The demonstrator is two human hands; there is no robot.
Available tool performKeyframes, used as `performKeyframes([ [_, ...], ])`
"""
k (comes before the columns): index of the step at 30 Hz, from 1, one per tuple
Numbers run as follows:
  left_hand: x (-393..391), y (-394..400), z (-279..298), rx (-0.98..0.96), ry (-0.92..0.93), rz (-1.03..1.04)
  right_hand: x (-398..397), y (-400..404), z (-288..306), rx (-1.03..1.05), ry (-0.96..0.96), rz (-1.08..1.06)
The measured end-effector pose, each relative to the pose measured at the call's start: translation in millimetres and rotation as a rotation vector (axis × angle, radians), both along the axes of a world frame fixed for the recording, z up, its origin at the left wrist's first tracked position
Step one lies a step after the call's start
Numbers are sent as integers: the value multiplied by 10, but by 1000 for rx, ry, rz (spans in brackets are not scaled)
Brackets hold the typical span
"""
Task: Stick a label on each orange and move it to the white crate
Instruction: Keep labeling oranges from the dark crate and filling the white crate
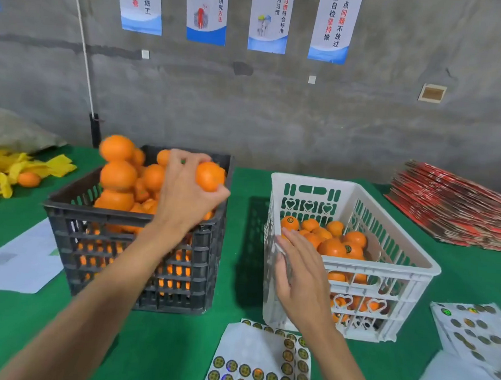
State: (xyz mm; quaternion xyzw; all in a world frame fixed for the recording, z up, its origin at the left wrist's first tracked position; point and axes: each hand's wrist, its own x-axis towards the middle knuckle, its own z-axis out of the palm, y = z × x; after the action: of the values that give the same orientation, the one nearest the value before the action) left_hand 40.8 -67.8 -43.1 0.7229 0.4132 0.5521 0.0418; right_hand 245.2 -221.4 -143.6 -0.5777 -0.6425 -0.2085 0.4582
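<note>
a: what do you see from the head view?

b: the left hand [184,191] is over the black crate [139,241], and its grip is curled round an orange [210,176]. the black crate is full of oranges.

a: and the other hand?

b: the right hand [300,270] has straight fingers, spread apart, holding nothing. it is at the near left corner of the white crate [385,276]. that crate has oranges in it too, and some show round labels.

a: what else is on the green table [243,183]?

b: a label sheet [257,365] is near the front. more sheets [476,330] lie at the right, red boxes [455,207] lie flat behind, and yellow bags [10,170] are at the left.
</note>
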Motion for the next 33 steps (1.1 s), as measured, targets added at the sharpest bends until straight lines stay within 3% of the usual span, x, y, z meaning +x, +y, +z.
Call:
performKeyframes([
  [2, 149, -383, -126, 119, -28, -134, -32, -18, -75, 25, -21, 21],
  [6, 280, -879, -766, 119, 43, -342, -44, -166, -376, 23, -44, 68],
  [9, 300, -1089, -1367, -76, 43, -425, 6, -352, -728, -97, -59, 85],
  [12, 264, -1177, -1888, -331, 26, -460, 62, -493, -1075, -344, -39, 60],
  [16, 254, -1258, -2316, -593, -24, -416, 139, -539, -1323, -603, 134, 45],
  [20, 303, -1353, -2516, -846, -224, -356, 185, -503, -1424, -747, 159, 50],
  [24, 295, -1357, -2542, -862, -224, -347, 256, -487, -1423, -735, 366, 42],
  [28, 293, -1393, -2567, -853, -217, -341, 412, -666, -1469, -721, 345, 4],
  [33, 301, -1378, -2592, -827, -212, -332, 540, -759, -1458, -809, 280, 113],
])
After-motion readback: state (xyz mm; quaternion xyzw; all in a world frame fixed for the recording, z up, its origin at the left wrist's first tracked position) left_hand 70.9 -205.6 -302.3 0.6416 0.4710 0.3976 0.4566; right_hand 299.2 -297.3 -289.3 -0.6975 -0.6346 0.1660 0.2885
